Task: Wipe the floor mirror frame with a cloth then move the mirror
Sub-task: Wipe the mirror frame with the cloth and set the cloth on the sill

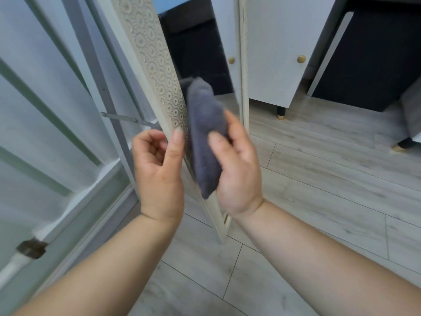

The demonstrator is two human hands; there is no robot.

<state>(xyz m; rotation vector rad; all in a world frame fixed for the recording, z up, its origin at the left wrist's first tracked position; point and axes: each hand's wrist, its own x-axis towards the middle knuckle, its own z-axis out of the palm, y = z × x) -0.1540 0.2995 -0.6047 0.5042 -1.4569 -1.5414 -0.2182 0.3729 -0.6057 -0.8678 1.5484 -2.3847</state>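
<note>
A tall floor mirror stands in front of me, and its cream frame (157, 65) has an embossed circle pattern on the near left side. My left hand (159, 163) grips that side of the frame, thumb on the patterned front, fingers curled behind the edge. My right hand (237, 165) holds a folded grey cloth (205, 133) against the inner edge of the same frame side, beside the glass (200, 53). The mirror's bottom corner rests on the floor between my forearms.
A glass door with white bars (50, 124) stands close on the left, and a metal stay (123, 117) links it to the mirror's back. A white cabinet (280, 49) on dark gold-tipped legs stands behind at right. Grey wood-look floor (319, 179) spreads to the right.
</note>
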